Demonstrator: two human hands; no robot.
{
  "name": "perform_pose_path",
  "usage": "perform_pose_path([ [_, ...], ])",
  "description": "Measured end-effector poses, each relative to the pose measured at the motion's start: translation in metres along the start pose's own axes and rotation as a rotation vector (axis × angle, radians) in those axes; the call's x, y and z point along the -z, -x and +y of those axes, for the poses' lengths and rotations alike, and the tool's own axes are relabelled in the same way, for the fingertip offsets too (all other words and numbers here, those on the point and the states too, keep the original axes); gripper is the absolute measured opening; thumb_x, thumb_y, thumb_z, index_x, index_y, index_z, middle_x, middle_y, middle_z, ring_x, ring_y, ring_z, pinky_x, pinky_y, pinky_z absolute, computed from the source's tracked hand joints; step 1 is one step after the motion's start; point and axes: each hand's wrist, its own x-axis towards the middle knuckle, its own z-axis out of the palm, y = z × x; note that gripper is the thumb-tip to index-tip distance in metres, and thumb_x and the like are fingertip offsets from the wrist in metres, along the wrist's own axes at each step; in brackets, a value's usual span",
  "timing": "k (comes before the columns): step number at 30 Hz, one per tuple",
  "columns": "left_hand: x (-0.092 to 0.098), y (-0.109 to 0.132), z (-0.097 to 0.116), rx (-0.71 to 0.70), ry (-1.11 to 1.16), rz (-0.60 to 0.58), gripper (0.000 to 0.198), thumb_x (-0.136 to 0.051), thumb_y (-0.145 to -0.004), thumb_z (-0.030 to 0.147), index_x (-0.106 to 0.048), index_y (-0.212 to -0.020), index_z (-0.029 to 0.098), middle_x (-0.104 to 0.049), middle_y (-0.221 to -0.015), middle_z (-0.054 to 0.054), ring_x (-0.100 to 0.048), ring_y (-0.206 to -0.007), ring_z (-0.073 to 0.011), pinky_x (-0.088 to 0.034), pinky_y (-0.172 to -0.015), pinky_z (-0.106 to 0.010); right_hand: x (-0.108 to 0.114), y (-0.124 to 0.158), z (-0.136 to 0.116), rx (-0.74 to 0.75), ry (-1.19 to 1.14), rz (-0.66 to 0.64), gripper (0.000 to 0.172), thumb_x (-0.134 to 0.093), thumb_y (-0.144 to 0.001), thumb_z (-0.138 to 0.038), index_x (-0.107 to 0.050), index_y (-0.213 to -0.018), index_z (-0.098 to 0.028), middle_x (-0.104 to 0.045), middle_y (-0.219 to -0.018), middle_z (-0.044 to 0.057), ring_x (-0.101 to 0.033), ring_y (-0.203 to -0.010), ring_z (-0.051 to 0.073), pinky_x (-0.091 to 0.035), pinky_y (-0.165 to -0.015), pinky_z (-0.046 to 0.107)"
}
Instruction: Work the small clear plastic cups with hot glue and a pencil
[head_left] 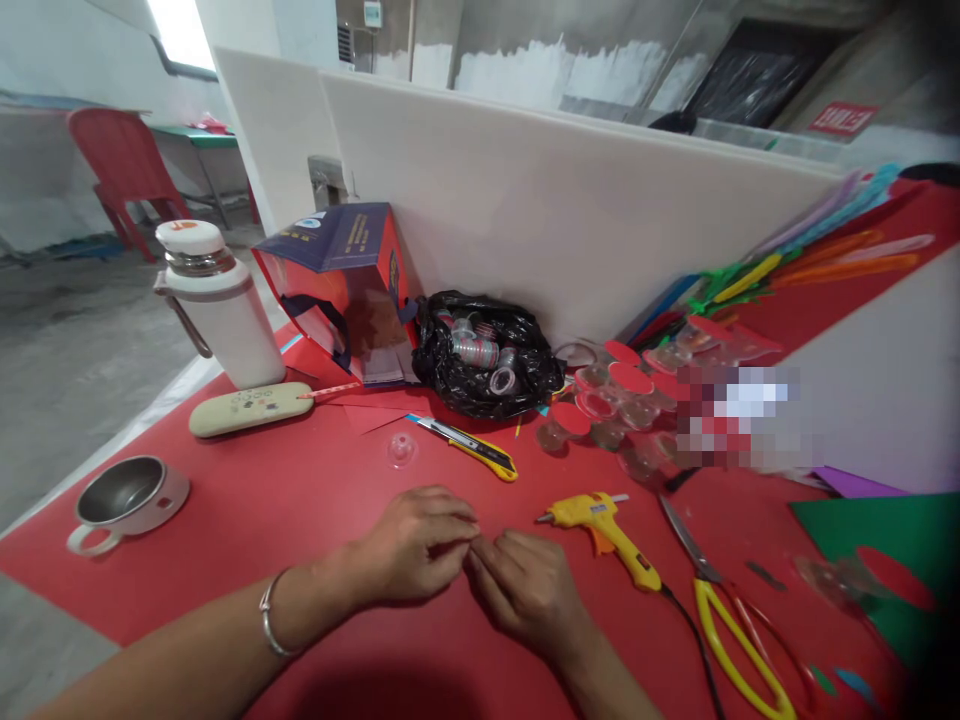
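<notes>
My left hand (424,545) and my right hand (529,590) meet over the red tabletop (315,500), fingertips pinched together. Whatever lies between the fingers is too small or too hidden to make out. Just right of my right hand rests a yellow glue gun (604,530) with a black cord. Beyond my hands lie a yellow utility knife (469,445) and a small clear plastic piece (402,450). Large scissors (709,590) with yellow handles are farther right.
A black plastic bag (487,350) holds clear plastic pieces. Several clear cups with red discs (630,378) cluster at right. A white bottle (225,310), a mug (131,495), a glasses case (251,408) and a paper bag (367,290) stand or lie on the left side.
</notes>
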Motion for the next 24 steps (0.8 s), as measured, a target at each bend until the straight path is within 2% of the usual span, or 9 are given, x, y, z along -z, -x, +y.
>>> perform_pose_path([
  [24,0.0013,-0.0015,0.0034,0.002,-0.002,-0.012,0.021,-0.051,-0.086,0.008,-0.070,-0.093,0.016,-0.073,-0.091,-0.008,-0.066,-0.083,-0.0173,-0.055,-0.078,-0.030,-0.0027,0.0051,-0.0005,-0.011,0.035,-0.019,0.013,-0.052,-0.098,-0.015,-0.064,-0.103,-0.013,-0.053,-0.058,-0.002,-0.044,-0.052,0.014,-0.024,-0.054,0.032],
])
